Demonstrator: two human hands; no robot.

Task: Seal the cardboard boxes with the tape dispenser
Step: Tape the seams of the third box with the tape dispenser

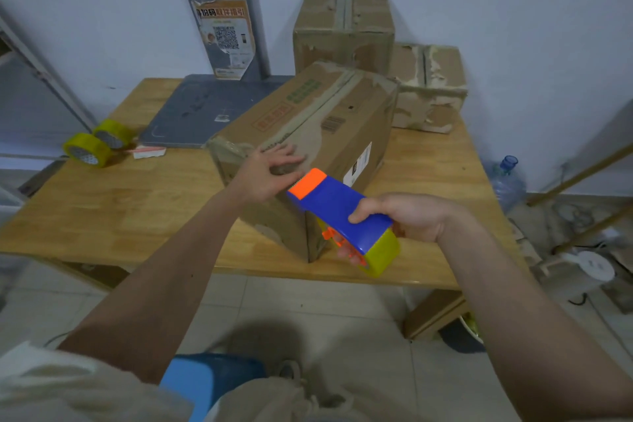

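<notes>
A long cardboard box (329,120) lies slantwise on the wooden table (113,202), a strip of tape running along its top seam. My left hand (267,175) rests flat with spread fingers on the box's near top end. My right hand (404,216) grips a blue tape dispenser (335,202) with an orange front end and a yellow roll of tape at its rear. The dispenser's orange tip sits at the box's near edge, right beside my left hand's fingers.
Two more worn cardboard boxes stand at the back, one tall (344,31) and one lower (428,87) to its right. Two yellow tape rolls (97,142) lie at the table's left edge. A grey mat (198,110) covers the back left. A water bottle (507,181) stands on the floor at the right.
</notes>
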